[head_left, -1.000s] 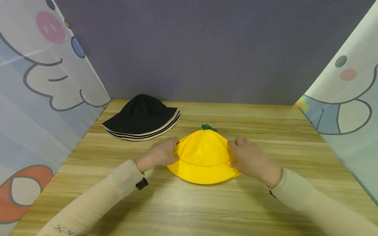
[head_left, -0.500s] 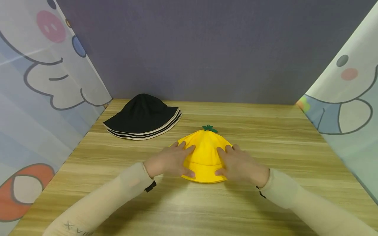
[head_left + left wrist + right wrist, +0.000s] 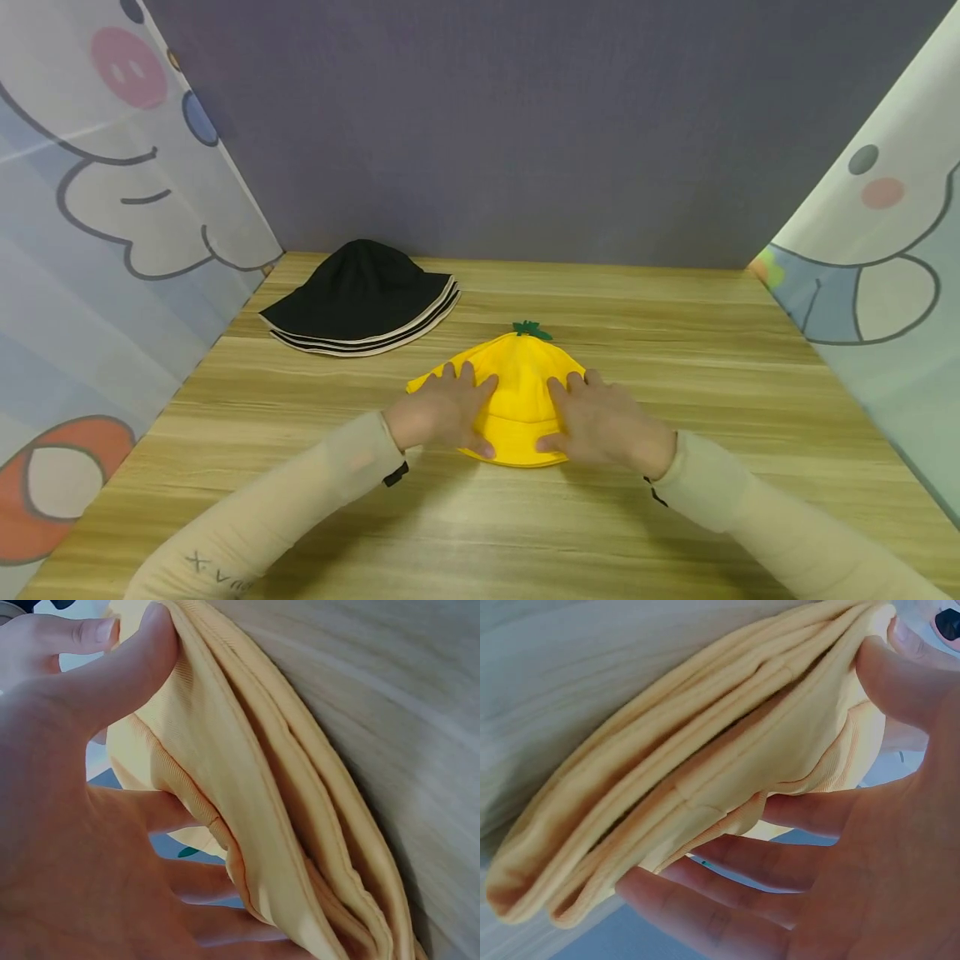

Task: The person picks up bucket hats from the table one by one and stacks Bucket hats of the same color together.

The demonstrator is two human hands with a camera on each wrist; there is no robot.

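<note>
Yellow bucket hats (image 3: 522,387), topped by a green leaf-shaped sprout (image 3: 532,330), lie nested in the middle of the table. Several brim edges show layered in both wrist views. My left hand (image 3: 444,412) rests on the left side of the crown with its fingers spread, its thumb (image 3: 124,675) lying along the brim. Mirroring it, my right hand (image 3: 606,417) rests spread on the right side, thumb (image 3: 900,682) at the brim and fingers on the crown. The hands cover much of the hats' sides.
Back left on the wooden table (image 3: 465,533) sits a stack of black bucket hats (image 3: 360,300) with light brim edging. A grey partition (image 3: 525,125) stands behind. Cartoon-printed panels flank the table on the left (image 3: 45,333) and right (image 3: 885,292).
Both hands have moved inward from the yellow hats' outer edges onto the front of the crown, their fingers now spread. The last half second shows only slight shifts. The black hats stay put.
</note>
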